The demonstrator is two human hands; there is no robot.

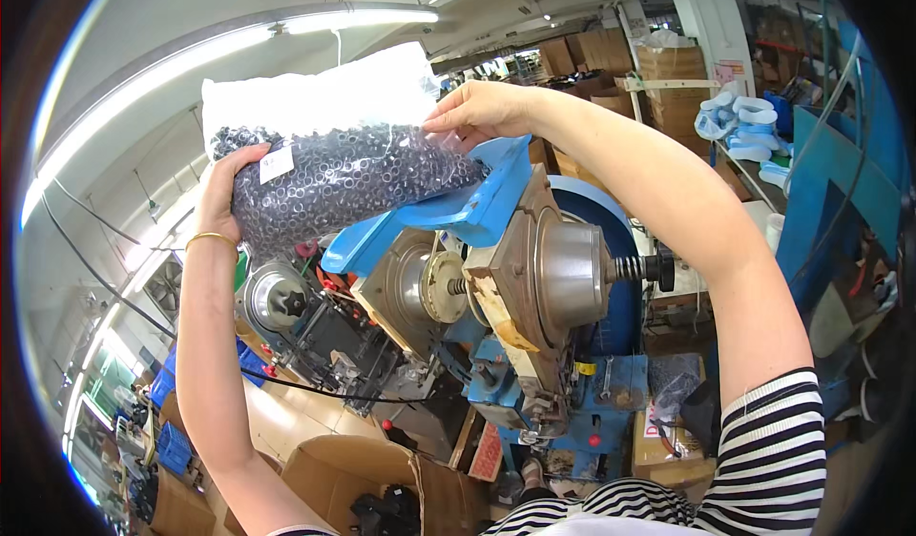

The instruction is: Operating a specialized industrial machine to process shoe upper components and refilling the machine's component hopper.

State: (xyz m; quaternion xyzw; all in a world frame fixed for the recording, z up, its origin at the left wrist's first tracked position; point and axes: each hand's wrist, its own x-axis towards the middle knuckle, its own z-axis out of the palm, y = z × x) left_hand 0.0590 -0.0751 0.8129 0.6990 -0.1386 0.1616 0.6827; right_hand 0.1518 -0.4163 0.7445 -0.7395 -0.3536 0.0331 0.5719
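Note:
A clear plastic bag of eyelets (334, 178), small dark ring-shaped pieces, is held up at the upper left, with a small white label on its left part. My left hand (227, 193) is closed on the bag's left side, thumb near the label. At the bag's upper right edge, the fingers of my right hand (482, 112) pinch the plastic. Its upper part is bright white and holds no eyelets. Below the bag's right end sits the blue hopper tray (501, 197) of a machine, and the bag overlaps it; whether they touch I cannot tell.
Under the tray stands the machine with round metal drums (568, 269) and a blue base (611, 383). A similar machine (281, 298) is to the left. An open cardboard box (353, 455) with black items is below. Blue shoe-like pieces (749, 126) lie on a rack at the right.

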